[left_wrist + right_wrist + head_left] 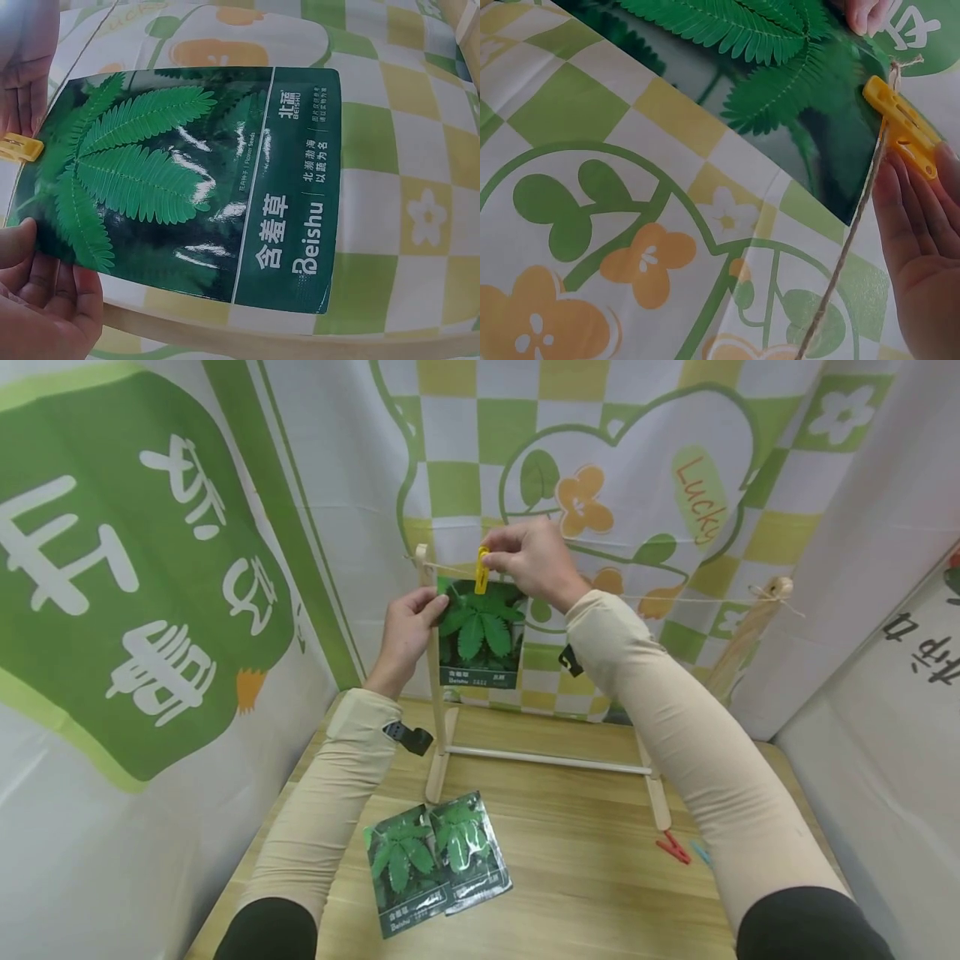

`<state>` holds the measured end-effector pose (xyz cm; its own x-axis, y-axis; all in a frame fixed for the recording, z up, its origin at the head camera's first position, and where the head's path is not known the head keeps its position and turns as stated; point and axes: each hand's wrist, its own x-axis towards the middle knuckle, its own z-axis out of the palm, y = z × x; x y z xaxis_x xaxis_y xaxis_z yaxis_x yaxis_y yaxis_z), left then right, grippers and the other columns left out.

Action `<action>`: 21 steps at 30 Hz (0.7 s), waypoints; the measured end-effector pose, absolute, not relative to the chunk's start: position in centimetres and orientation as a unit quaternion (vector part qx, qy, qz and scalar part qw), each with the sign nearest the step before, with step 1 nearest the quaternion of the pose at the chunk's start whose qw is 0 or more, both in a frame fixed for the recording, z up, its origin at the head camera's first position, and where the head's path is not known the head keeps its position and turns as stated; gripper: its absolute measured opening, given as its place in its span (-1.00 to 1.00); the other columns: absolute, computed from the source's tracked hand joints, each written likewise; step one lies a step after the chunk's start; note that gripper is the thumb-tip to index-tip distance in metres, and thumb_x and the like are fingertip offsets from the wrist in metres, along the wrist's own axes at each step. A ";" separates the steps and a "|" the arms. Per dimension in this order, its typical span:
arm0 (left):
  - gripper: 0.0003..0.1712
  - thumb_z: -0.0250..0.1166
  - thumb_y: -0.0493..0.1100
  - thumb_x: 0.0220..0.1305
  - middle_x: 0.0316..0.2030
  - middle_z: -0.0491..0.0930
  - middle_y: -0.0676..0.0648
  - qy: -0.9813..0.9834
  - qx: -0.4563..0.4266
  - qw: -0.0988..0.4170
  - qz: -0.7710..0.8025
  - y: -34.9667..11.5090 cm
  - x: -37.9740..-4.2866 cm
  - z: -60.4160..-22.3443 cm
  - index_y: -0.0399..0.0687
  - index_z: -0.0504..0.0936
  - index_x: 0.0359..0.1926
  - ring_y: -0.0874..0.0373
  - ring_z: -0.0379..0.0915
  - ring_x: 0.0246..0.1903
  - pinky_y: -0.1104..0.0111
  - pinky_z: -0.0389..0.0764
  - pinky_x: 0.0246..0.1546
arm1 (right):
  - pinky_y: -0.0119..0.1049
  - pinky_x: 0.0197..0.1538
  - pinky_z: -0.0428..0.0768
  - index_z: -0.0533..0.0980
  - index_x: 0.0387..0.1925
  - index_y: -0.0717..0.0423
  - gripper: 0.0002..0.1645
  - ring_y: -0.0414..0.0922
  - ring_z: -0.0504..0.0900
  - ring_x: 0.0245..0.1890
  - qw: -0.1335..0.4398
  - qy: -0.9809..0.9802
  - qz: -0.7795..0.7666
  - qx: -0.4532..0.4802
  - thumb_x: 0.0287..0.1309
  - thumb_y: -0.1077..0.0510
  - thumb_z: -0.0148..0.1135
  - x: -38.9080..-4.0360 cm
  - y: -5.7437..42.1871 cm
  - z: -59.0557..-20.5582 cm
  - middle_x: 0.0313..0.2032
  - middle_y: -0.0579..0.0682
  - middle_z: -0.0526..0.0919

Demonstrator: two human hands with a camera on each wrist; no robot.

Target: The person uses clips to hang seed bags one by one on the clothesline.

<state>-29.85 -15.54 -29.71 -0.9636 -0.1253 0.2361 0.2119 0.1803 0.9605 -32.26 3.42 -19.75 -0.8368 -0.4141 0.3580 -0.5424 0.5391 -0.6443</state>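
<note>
Fingers of the left hand (406,631) pinch a seed packet (482,639) by its left edge, upper centre; those of the right hand (538,557) clamp a yellow clip (482,575) at its top. Nearest, lower centre, two matching packets (408,864) lie on the counter (585,877); beyond, the pinched one seems light, thin, slick, best held by its edges, contents hidden.

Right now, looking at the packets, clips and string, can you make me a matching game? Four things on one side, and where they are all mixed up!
Things:
1. Yellow clip
2. Red clip
3. Loose packets
4. String

Places:
A. Together, flat on the table
B. Stretched between two wooden posts
C. At the top edge of the raised packet
D. Beside something blue

Right pairs: 1-C, 2-D, 3-A, 4-B
</note>
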 end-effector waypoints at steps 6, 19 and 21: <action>-0.70 0.15 -0.13 0.43 -0.35 0.51 0.15 -0.755 -0.031 0.132 -0.641 -15.6 -29.9 -29.8 -0.31 0.60 -0.03 0.29 0.40 -0.28 0.46 0.48 -0.15 | -0.19 0.05 0.64 0.59 0.08 0.19 -0.64 -0.03 0.67 -0.04 0.040 -0.890 0.360 0.279 0.29 0.15 0.24 -32.3 3.5 -19.7 -0.02 0.15 0.70; -0.69 0.24 -0.13 0.36 -0.31 0.56 0.14 -0.759 -0.032 0.152 -0.632 -15.5 -29.8 -30.0 -0.29 0.62 -0.02 0.31 0.44 -0.26 0.48 0.48 -0.17 | -0.19 0.15 0.59 0.49 0.21 0.15 -0.51 -0.03 0.60 0.10 -0.004 -0.889 0.370 0.268 0.28 0.10 0.25 -32.9 4.0 -20.2 0.09 0.13 0.64; -0.68 0.25 -0.13 0.36 -0.28 0.59 0.09 -0.764 -0.035 0.162 -0.623 -15.4 -29.8 -30.1 -0.29 0.63 -0.02 0.31 0.45 -0.26 0.49 0.47 -0.18 | -0.20 0.13 0.60 0.49 0.21 0.15 -0.50 -0.04 0.61 0.08 -0.006 -0.888 0.374 0.268 0.28 0.10 0.26 -32.9 4.1 -20.3 0.08 0.12 0.65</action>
<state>-29.82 -15.40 -30.11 -0.9452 -0.1478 0.2910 0.2554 0.2204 0.9414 -32.92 4.15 -20.28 -0.8563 -0.4806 0.1893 -0.4712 0.5768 -0.6672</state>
